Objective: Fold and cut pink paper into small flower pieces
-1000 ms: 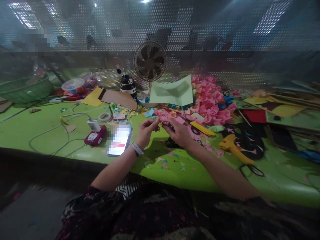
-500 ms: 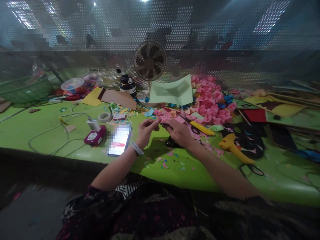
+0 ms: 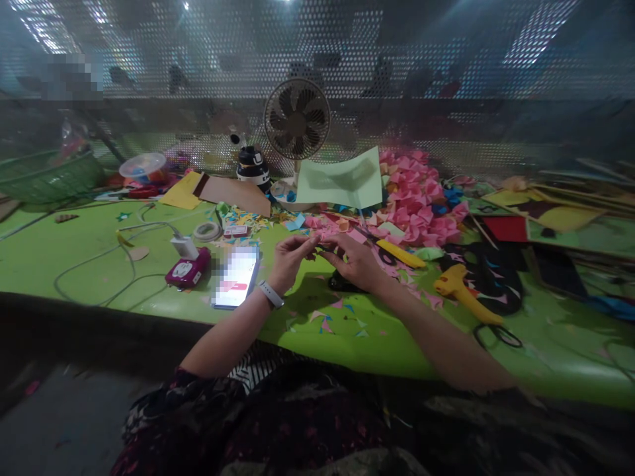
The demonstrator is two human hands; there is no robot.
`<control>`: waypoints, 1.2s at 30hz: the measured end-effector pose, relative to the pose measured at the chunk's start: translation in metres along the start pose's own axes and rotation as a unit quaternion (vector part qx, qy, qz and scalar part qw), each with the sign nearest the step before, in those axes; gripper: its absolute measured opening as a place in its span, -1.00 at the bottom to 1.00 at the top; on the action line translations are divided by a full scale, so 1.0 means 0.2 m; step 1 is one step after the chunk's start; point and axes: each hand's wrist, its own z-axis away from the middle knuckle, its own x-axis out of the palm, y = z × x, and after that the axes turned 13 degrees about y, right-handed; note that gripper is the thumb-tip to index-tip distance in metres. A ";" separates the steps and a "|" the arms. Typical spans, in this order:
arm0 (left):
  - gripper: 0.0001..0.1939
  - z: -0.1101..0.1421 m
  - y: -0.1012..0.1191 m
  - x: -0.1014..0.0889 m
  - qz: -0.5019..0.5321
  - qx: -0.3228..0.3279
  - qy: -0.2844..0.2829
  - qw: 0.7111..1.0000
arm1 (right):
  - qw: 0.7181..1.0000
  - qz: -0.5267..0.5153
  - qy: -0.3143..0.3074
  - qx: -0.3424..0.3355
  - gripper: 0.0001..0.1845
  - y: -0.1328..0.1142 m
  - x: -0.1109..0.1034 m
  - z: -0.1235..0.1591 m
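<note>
My left hand (image 3: 288, 263), with a pale watch band at the wrist, is closed in a pinch. A small pinkish piece of paper (image 3: 311, 254) shows at its fingertips, mostly hidden by them. My right hand (image 3: 353, 261) meets it from the other side, its fingers bent and the thumb below; what they grip is too small and dark to make out. Under the right hand lies a black object (image 3: 339, 283), partly covered. Paper scraps (image 3: 326, 326) in pink and blue are scattered on the green table (image 3: 307, 344) below both hands.
A lit phone (image 3: 237, 277) and a purple device with a white plug (image 3: 187, 268) stand left. Behind are a fan (image 3: 296, 124), a pale green sheet (image 3: 340, 180) and a heap of pink folded papers (image 3: 414, 198). A yellow-handled cutter (image 3: 401, 254) and yellow glue gun (image 3: 466, 296) lie right.
My right thumb has dropped slightly away from its forefinger, and the dark edge seen there earlier shows less. The left hand stays nearly still. Nothing else on the table has visibly moved.
</note>
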 end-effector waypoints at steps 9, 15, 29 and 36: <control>-0.62 0.01 0.00 0.01 0.013 -0.002 -0.007 1.000 | 0.999 -0.014 0.026 0.012 -0.56 0.03 0.01 -0.01; -0.61 0.00 0.00 0.00 0.004 -0.018 -0.012 1.000 | 0.999 -0.045 0.005 0.019 -0.59 0.02 0.01 0.00; -0.55 -0.03 0.00 -0.01 0.028 0.011 0.069 0.997 | 0.999 0.020 -0.028 -0.016 -0.62 0.03 0.00 0.00; -0.55 -0.15 0.00 -0.07 0.095 -0.007 0.158 0.983 | 0.995 0.047 -0.084 0.003 -0.63 0.07 -0.04 -0.04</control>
